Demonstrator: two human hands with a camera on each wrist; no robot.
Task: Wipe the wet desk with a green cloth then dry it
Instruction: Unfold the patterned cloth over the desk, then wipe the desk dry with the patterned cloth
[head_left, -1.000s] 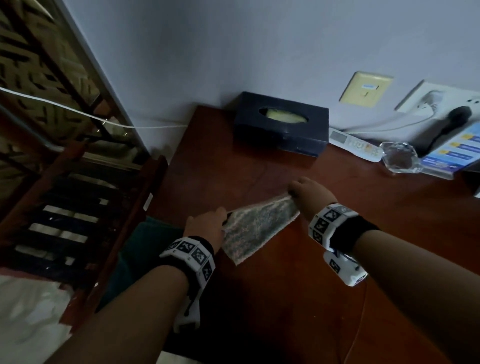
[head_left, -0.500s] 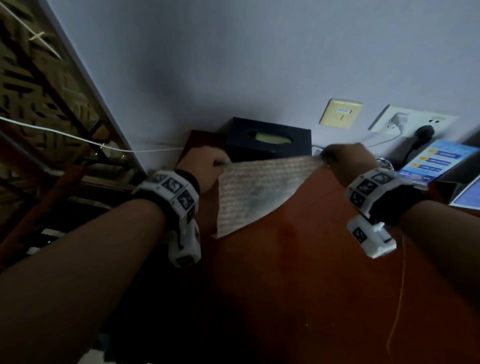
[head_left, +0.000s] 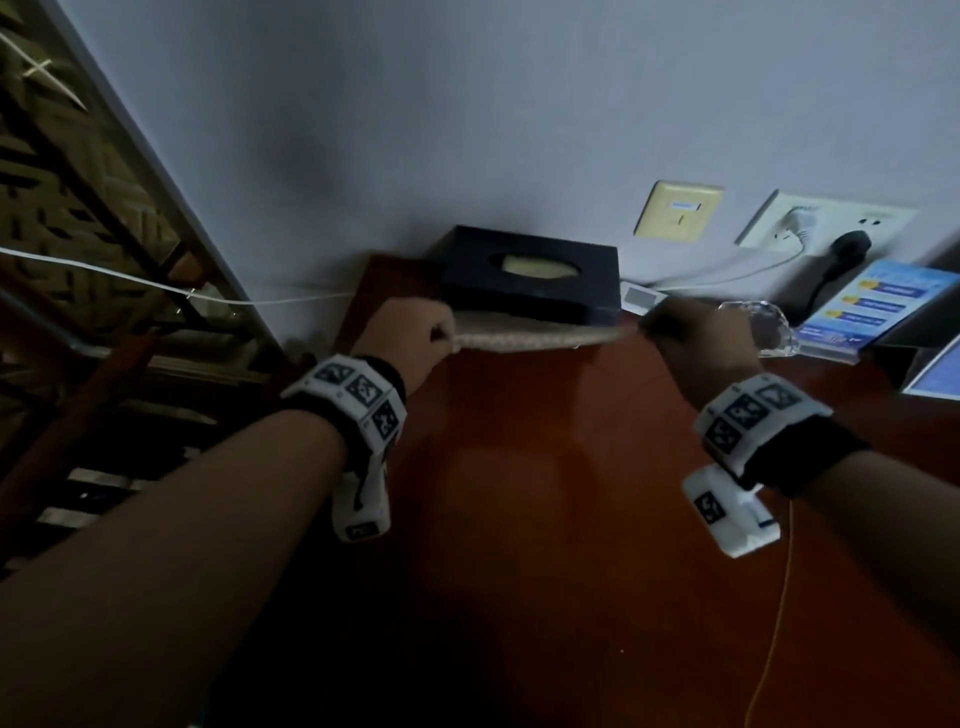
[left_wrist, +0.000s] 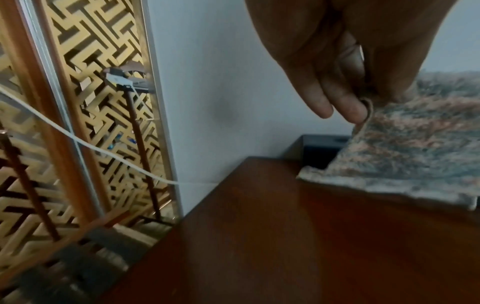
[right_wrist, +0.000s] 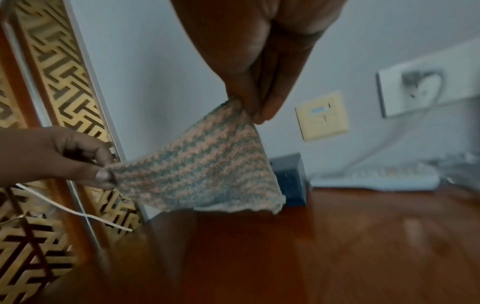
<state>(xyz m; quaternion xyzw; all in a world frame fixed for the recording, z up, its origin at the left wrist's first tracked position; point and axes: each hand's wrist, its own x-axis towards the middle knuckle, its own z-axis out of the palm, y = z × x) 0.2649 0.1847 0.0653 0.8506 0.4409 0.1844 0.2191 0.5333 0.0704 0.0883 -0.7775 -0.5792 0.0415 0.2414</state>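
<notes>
With my left hand (head_left: 410, 338) and right hand (head_left: 691, 345) pinching the taut pink-green knitted cloth (right_wrist: 197, 170), it could snag the dark rectangular tissue box (head_left: 530, 278) at twelve o'clock.

Two hands (head_left: 410, 338) (head_left: 691, 348), one cloth (head_left: 540, 339), one desk (head_left: 545, 519)

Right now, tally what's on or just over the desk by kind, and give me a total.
Cloths: 1, the striped cloth pinched by the left hand and right hand
Tissue boxes: 1, the dark tissue box
Remote controls: 1, the white remote
Glass ashtrays: 1, the clear ashtray
Leaflet stands: 1, the blue leaflet stand
Total: 5
</notes>
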